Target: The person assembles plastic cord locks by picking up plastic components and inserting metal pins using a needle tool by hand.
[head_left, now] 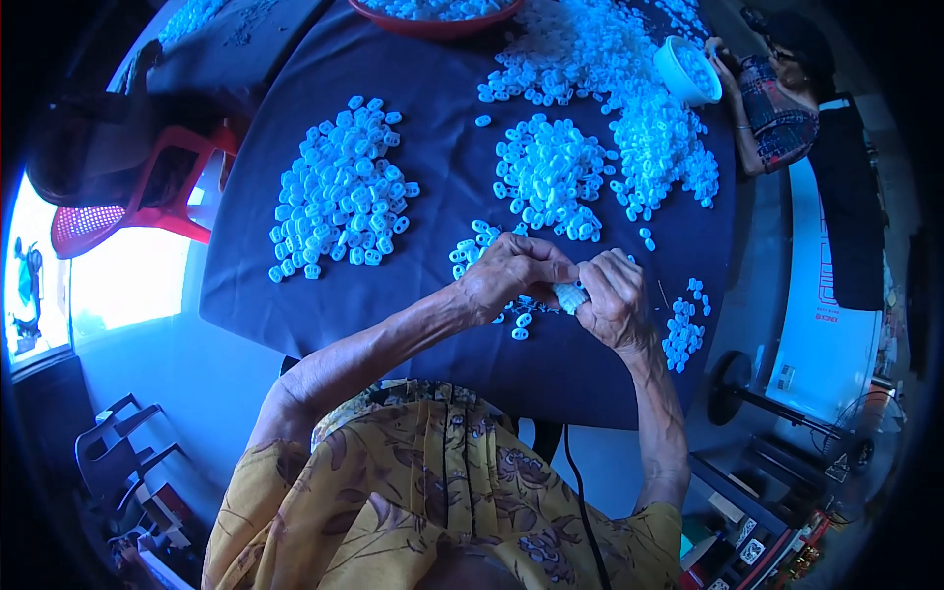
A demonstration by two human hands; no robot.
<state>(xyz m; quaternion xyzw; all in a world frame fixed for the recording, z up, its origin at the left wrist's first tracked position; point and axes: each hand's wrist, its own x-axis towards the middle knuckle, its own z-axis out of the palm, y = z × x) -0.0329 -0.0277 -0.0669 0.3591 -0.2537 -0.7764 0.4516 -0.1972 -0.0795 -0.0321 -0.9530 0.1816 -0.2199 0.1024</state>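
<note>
My left hand [516, 270] and my right hand [617, 298] meet over the dark-covered table, fingers pinched together. Between them shows a small pale piece [570, 297] with a ridged-looking surface; the fingers cover part of it. Partly behind my left hand lies a small cluster of white oval pieces [470, 251], each with two holes. Two similar loose ovals [521, 326] rest just below my hands. To the right of my right hand is a small group of white pieces [683, 334].
A large heap of white pieces [344, 187] lies at left, another heap [553, 177] ahead, and a spread [659, 147] at far right. A red basin [433, 25] stands at the back. Another person [782, 108] works at right beside a white bowl [685, 74]. A red chair [167, 187] stands left.
</note>
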